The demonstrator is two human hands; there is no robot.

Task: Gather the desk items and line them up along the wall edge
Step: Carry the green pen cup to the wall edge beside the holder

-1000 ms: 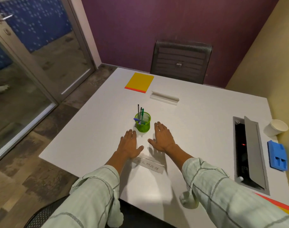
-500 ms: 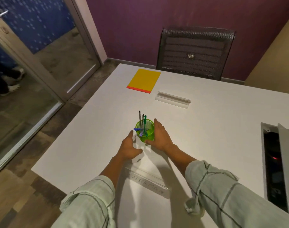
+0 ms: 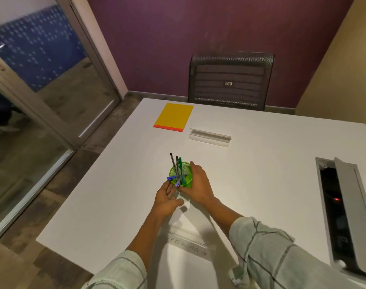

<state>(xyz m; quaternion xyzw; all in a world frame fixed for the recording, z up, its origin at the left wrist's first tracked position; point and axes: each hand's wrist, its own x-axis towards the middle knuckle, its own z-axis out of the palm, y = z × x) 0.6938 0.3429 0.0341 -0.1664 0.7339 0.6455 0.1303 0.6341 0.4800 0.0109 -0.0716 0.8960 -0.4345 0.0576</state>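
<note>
A green mesh pen cup [image 3: 184,173] with several pens stands near the middle of the white desk [image 3: 261,163]. My right hand [image 3: 198,184] wraps around the cup's right side. My left hand [image 3: 166,198] sits just below and left of the cup, fingers spread and touching its base. A yellow notepad [image 3: 174,116] with a red edge lies at the far side. Beside it rests a clear name-plate holder [image 3: 210,137]. A second clear name plate [image 3: 188,245] with handwriting lies close to me, between my forearms.
An open cable hatch [image 3: 334,205] with a raised grey lid is set into the desk at the right. A black mesh chair [image 3: 230,80] stands behind the far edge. A glass door is on the left, the yellow wall on the right.
Both hands moved forward from flat on the desk to the pen cup. My right hand closed around it and my left came up against its base. The view shifted left.
</note>
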